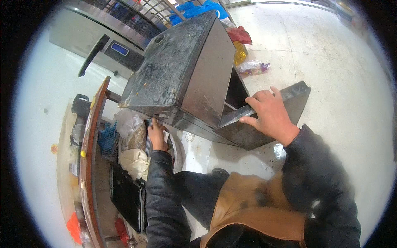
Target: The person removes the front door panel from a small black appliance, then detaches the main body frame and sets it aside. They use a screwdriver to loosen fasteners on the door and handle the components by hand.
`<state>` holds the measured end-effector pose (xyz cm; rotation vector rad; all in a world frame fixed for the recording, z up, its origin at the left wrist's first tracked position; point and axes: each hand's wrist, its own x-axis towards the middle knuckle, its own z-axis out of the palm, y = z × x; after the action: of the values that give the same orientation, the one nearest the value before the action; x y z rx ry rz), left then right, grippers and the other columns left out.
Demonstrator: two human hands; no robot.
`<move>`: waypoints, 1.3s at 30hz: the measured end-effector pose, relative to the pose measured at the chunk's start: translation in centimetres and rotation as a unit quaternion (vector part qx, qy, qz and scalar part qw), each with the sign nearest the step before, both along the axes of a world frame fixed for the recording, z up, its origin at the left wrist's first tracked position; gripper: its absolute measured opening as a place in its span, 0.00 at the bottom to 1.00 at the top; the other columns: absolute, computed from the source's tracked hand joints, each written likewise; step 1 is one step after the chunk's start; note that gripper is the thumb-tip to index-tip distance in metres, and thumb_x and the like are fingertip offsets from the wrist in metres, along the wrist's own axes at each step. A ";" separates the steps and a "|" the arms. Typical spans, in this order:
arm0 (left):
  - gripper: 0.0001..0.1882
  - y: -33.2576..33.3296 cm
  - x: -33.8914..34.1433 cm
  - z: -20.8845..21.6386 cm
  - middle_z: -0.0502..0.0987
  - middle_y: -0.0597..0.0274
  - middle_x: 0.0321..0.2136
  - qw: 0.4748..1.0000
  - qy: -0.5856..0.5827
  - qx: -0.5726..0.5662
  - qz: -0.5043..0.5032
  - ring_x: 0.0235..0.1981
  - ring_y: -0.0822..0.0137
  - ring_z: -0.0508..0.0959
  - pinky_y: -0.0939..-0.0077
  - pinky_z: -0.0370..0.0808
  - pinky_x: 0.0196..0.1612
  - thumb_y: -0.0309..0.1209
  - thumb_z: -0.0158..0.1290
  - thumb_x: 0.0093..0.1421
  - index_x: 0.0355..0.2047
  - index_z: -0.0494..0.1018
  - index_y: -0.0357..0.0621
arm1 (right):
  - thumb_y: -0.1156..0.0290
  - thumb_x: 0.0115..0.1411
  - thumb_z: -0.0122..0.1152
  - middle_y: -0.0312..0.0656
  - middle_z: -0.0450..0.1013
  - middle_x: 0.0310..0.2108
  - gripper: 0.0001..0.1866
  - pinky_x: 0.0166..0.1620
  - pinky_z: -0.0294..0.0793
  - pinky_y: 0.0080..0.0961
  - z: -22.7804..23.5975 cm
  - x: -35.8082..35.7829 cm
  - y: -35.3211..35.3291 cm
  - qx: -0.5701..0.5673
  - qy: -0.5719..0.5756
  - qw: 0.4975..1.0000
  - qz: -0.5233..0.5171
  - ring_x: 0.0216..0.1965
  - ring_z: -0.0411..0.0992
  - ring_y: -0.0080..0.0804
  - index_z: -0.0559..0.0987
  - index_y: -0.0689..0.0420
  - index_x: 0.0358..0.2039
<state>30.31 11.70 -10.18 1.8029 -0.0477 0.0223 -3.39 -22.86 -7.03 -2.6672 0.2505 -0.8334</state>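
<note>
A dark cabinet (206, 78) with a worn, stained top stands in front of me, turned at an angle. Its door (285, 105) swings out to the right, and a dark gap shows inside. My right hand (271, 113) is closed over the door's upper edge, thumb on the near side and fingers on the far side. Low by the cabinet's near left corner is my left hand (157, 135), its fingers curled close to the cabinet's edge. What those fingers hold, if anything, is hidden. Beside it lie a clear plastic bag (130, 124) and a cream cloth (134, 163).
A wooden-edged table (89, 165) runs along my left, with a blue basket (108, 140) and black trays (124, 196) below it. Behind the cabinet are a blue bag (198, 10), a red bag (240, 35) and a plastic package (253, 67) on the pale floor (326, 49).
</note>
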 end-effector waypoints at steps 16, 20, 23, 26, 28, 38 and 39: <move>0.30 -1.4 -10.0 -3.8 0.80 0.51 0.41 0.931 0.078 0.229 -0.275 0.39 0.59 0.80 0.65 0.76 0.46 0.47 0.64 0.60 0.49 0.76 0.30 | 0.55 0.63 0.67 0.55 0.79 0.46 0.26 0.53 0.73 0.43 -0.1 3.3 -2.9 0.085 -0.078 0.993 0.015 0.48 0.76 0.53 0.80 0.64 0.52; 0.30 -1.5 -11.2 -4.1 0.82 0.44 0.41 0.903 0.026 0.312 -0.295 0.44 0.50 0.82 0.61 0.77 0.49 0.48 0.63 0.60 0.48 0.79 0.31 | 0.54 0.68 0.61 0.55 0.78 0.52 0.27 0.58 0.73 0.39 -0.7 4.8 -4.5 0.166 -0.063 0.984 -0.021 0.54 0.77 0.48 0.79 0.64 0.56; 0.28 -1.6 -11.8 -3.9 0.83 0.41 0.42 0.882 0.016 0.331 -0.335 0.44 0.47 0.83 0.60 0.77 0.49 0.49 0.63 0.60 0.45 0.80 0.32 | 0.49 0.72 0.53 0.55 0.76 0.58 0.31 0.62 0.70 0.38 0.7 7.4 -7.9 0.242 -0.054 0.969 -0.021 0.60 0.74 0.45 0.76 0.65 0.61; 0.26 -1.6 -12.4 -3.4 0.83 0.43 0.41 0.871 0.009 0.316 -0.376 0.43 0.48 0.82 0.60 0.77 0.48 0.49 0.63 0.60 0.44 0.80 0.34 | 0.42 0.73 0.49 0.56 0.68 0.66 0.39 0.66 0.65 0.43 2.0 10.1 -10.9 0.414 -0.093 0.905 0.006 0.66 0.68 0.49 0.67 0.66 0.68; 0.25 -1.4 -12.6 -3.1 0.83 0.45 0.40 0.863 0.011 0.325 -0.387 0.42 0.50 0.82 0.60 0.77 0.47 0.48 0.63 0.60 0.43 0.80 0.35 | 0.37 0.71 0.48 0.56 0.64 0.69 0.45 0.68 0.62 0.46 3.4 12.6 -12.7 0.442 -0.114 0.890 0.003 0.68 0.65 0.50 0.62 0.65 0.72; 0.25 -0.1 -12.1 -2.6 0.83 0.45 0.35 0.866 -0.029 0.288 -0.407 0.39 0.47 0.83 0.58 0.78 0.43 0.48 0.63 0.60 0.42 0.79 0.35 | 0.31 0.71 0.41 0.48 0.67 0.66 0.44 0.68 0.63 0.50 7.2 19.0 -17.4 0.565 -0.095 0.816 0.073 0.68 0.61 0.46 0.65 0.55 0.71; 0.24 -0.1 -12.1 -2.2 0.83 0.45 0.35 0.868 -0.035 0.283 -0.406 0.39 0.46 0.83 0.58 0.78 0.43 0.47 0.63 0.60 0.42 0.79 0.35 | 0.31 0.71 0.41 0.48 0.67 0.66 0.44 0.68 0.63 0.50 7.2 18.9 -17.6 0.567 -0.093 0.815 0.070 0.69 0.61 0.46 0.65 0.55 0.71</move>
<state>18.17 11.62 -12.38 2.2281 -0.9498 -0.5828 15.51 -40.46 0.19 -1.4455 0.3490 -0.5892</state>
